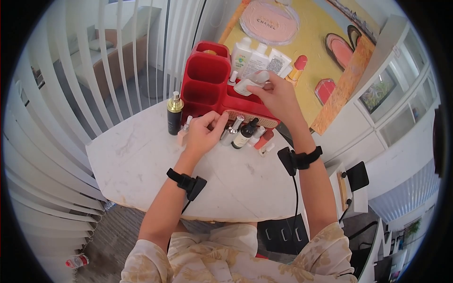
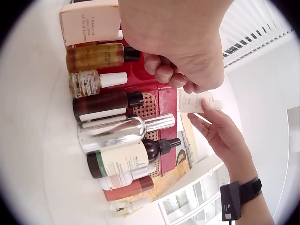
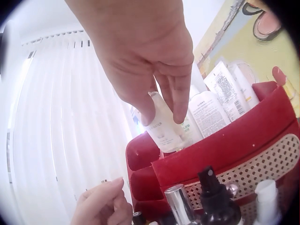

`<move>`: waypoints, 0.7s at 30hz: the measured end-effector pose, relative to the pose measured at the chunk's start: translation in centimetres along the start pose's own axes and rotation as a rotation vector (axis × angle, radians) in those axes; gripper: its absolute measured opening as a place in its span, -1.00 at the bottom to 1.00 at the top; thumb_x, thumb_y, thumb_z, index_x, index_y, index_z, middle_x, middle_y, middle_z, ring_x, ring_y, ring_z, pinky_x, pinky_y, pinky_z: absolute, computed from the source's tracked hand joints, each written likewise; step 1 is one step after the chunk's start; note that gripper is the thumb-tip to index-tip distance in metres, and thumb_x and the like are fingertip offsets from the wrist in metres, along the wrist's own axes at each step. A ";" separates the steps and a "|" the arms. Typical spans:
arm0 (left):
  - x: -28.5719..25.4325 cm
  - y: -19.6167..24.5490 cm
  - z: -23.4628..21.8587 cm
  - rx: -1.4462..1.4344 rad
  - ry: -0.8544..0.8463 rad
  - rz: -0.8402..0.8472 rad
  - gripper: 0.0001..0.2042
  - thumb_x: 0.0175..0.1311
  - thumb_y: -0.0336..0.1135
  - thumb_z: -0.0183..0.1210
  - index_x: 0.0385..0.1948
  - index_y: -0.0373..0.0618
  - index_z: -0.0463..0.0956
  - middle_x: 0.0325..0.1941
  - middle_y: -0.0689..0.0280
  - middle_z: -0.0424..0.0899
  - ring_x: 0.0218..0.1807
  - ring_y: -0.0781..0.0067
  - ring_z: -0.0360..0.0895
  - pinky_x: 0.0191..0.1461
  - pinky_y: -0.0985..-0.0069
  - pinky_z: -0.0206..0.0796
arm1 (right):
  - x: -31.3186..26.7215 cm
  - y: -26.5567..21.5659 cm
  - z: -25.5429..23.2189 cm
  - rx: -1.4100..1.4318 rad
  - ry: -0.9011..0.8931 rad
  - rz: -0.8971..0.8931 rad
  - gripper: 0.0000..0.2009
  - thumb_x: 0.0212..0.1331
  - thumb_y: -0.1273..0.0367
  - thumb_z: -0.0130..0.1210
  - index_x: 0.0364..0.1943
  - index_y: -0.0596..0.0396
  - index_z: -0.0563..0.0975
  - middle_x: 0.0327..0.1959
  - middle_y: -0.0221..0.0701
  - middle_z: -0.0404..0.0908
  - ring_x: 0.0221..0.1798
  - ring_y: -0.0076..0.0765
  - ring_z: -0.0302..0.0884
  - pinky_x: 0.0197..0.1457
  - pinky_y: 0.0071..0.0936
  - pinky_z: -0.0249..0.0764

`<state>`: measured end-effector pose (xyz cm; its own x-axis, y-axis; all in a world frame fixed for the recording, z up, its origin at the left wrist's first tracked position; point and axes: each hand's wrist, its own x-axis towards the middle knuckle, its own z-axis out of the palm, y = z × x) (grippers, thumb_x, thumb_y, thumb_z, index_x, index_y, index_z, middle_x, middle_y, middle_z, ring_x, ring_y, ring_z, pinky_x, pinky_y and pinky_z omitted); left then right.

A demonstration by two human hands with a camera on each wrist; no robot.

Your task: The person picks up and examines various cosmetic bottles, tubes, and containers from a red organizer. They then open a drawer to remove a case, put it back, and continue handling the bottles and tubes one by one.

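Note:
The right hand (image 1: 279,98) pinches a small clear bottle (image 1: 247,87) above the red organizer (image 1: 205,70). In the right wrist view that bottle (image 3: 164,124) hangs tilted between thumb and fingers, over the compartment in front of the white bottles (image 3: 207,114). At the organizer's front left corner is the left hand (image 1: 204,133), its fingers curled with nothing seen in them. Beside it on the table stand a silver bottle (image 1: 231,132) and a black dropper bottle (image 1: 244,134). In the left wrist view, the left hand (image 2: 176,44) hangs over the row of bottles.
A black bottle with a gold cap (image 1: 174,113) stands left of the organizer. The marble table (image 1: 141,165) has a rounded edge. Behind the organizer leans a painting (image 1: 311,37); white blinds (image 1: 94,47) hang at the left. Cabinets (image 1: 377,104) stand at the right.

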<state>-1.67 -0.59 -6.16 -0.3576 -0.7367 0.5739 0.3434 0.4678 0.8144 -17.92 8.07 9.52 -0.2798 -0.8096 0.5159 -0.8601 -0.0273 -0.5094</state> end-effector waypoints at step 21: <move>0.1 0.1 0.0 0.021 0.035 0.043 -0.70 0.37 -0.39 0.29 -0.59 -0.24 0.49 -0.73 0.50 0.33 -0.62 0.75 0.17 -0.55 0.59 0.01 | 2.0 5.9 -5.6 -0.328 0.132 0.169 -0.57 0.01 0.21 0.47 -0.13 0.24 0.68 -0.34 -0.26 0.74 -0.34 -0.34 0.66 -0.17 -0.41 0.59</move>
<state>-1.68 -0.55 -6.03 -0.3123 -0.7324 0.6050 0.3392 0.5088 0.7912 -25.95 9.60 11.40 -0.4636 -0.7037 0.5384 -0.8817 0.3063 -0.3588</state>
